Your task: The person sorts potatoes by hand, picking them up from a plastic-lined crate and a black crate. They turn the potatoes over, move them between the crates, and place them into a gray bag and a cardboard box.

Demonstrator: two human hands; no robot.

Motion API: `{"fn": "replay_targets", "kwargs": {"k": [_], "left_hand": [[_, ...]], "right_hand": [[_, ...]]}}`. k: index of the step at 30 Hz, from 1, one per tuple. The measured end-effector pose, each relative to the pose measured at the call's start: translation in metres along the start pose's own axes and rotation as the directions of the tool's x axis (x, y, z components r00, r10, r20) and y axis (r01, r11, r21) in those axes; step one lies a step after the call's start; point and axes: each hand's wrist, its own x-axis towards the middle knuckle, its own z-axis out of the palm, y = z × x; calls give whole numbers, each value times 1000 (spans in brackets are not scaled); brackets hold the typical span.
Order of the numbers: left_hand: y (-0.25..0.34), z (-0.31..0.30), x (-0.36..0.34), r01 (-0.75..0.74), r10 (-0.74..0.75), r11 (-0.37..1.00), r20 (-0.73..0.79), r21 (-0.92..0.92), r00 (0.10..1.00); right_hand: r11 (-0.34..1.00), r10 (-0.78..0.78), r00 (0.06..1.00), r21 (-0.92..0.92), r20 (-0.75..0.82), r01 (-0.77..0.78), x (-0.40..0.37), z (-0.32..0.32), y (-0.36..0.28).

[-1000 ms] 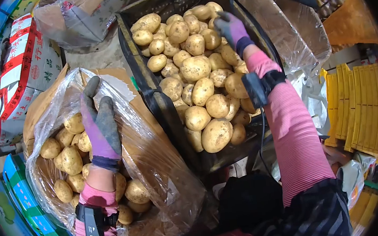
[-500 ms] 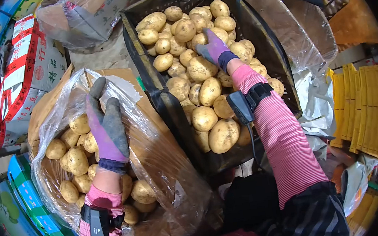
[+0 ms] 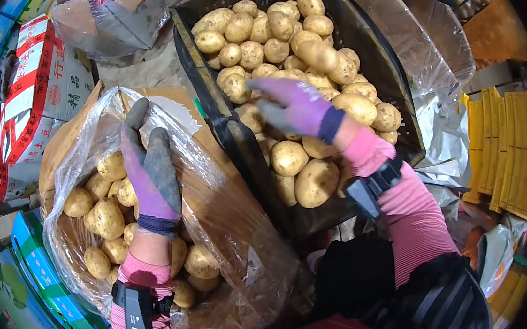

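Observation:
My left hand [image 3: 152,170], in a purple glove with grey fingers, is held upright at the inner edge of a carton [image 3: 71,136] lined with clear plastic [image 3: 219,233]. Its fingers are straight and apart from the thumb, holding nothing. Loose potatoes [image 3: 109,219] fill the carton beside and below it. Over a dark crate [image 3: 212,99] heaped with potatoes [image 3: 277,50], my right hand [image 3: 299,109] is spread open in the same kind of glove, its fingertips smeared by motion. One blurred potato [image 3: 319,56] is moving on top of the heap, apart from my fingers.
White cartons with red tape [image 3: 43,85] are stacked on the left, with blue and green boxes [image 3: 51,283] below them. A plastic-covered box [image 3: 113,19] stands at the back. Yellow slatted crates [image 3: 509,145] and clear plastic sheeting [image 3: 404,34] lie to the right.
My right hand has drawn back toward me and to the left, turning across the crate. Potatoes at the top of the heap have shifted, one still blurred. My left hand has barely moved.

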Motion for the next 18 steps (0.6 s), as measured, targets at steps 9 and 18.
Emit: {"fn": "replay_targets", "kwargs": {"k": [9, 18], "left_hand": [[1, 2, 0, 49, -49, 995, 2, -90, 999], [-6, 0, 3, -57, 57, 998, -5, 12, 998]], "right_hand": [[889, 404, 908, -183, -115, -419, -102, -100, 40], [818, 413, 911, -441, 3, -370, -81, -93, 60]]}}
